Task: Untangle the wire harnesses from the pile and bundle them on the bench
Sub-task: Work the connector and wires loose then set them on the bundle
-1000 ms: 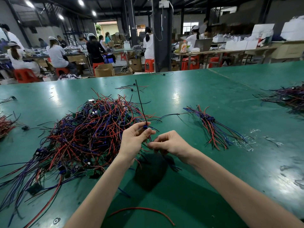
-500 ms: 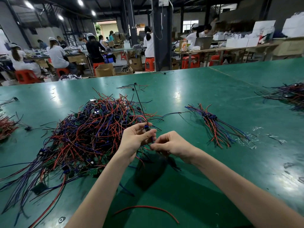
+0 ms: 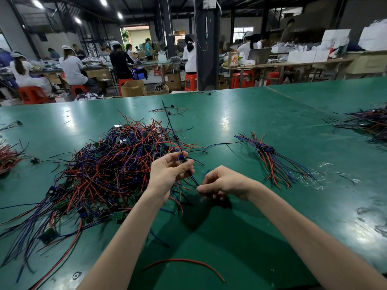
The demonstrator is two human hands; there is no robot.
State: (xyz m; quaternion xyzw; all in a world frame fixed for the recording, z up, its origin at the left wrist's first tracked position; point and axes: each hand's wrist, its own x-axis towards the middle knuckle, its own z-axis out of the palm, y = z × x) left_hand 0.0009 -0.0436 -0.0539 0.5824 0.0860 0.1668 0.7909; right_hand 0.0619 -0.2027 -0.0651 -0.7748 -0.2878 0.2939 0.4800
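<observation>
A big tangled pile of red, blue and black wire harnesses (image 3: 100,168) lies on the green bench (image 3: 240,126), left of centre. My left hand (image 3: 167,174) pinches one harness (image 3: 184,160) at its small blue part; its black wire rises toward the far side. My right hand (image 3: 222,183) pinches the lower end of that same harness just right of the left hand. A tidy bundle of harnesses (image 3: 272,158) lies to the right, wires fanned out toward me.
A loose red wire (image 3: 184,262) lies near the front edge. Another wire heap (image 3: 368,122) sits far right and a red bundle (image 3: 8,155) at the left edge. Stray wires (image 3: 169,109) lie further back. People work at benches beyond.
My right hand has slid a little down and to the right along the harness, away from my left hand. The left hand keeps its pinch in nearly the same spot.
</observation>
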